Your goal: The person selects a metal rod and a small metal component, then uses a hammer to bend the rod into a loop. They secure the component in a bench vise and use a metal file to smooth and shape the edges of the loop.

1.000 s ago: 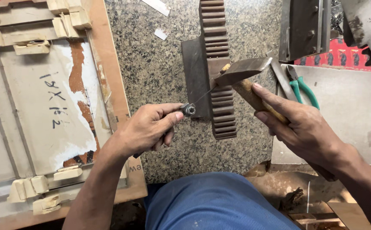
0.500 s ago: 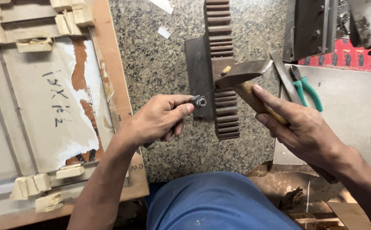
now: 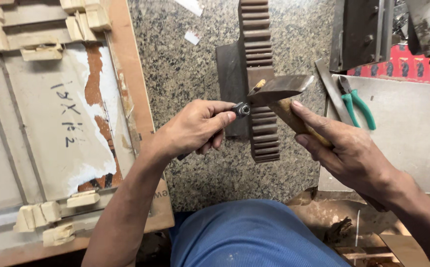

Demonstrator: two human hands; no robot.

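My left hand (image 3: pixel 195 127) pinches a small round metal nut-like piece (image 3: pixel 242 110) at its fingertips, held at the left edge of a long toothed metal bar (image 3: pixel 257 59) lying on a dark metal block (image 3: pixel 228 74). My right hand (image 3: pixel 346 153) grips the wooden handle of a hammer (image 3: pixel 280 90). The hammer's dark steel head sits just right of the small piece, over the toothed bar, nearly touching it.
A speckled granite surface (image 3: pixel 185 69) lies under the work. A wooden board with glued blocks (image 3: pixel 52 123) fills the left. Green-handled pliers (image 3: pixel 357 103) rest on a grey sheet (image 3: pixel 402 133) at right, with dark metal parts (image 3: pixel 360 29) behind. My blue-clad knee (image 3: pixel 249 237) is below.
My left hand has carried the small metal piece rightward to the toothed bar, close against the hammer head. The hammer and my right hand have barely moved.
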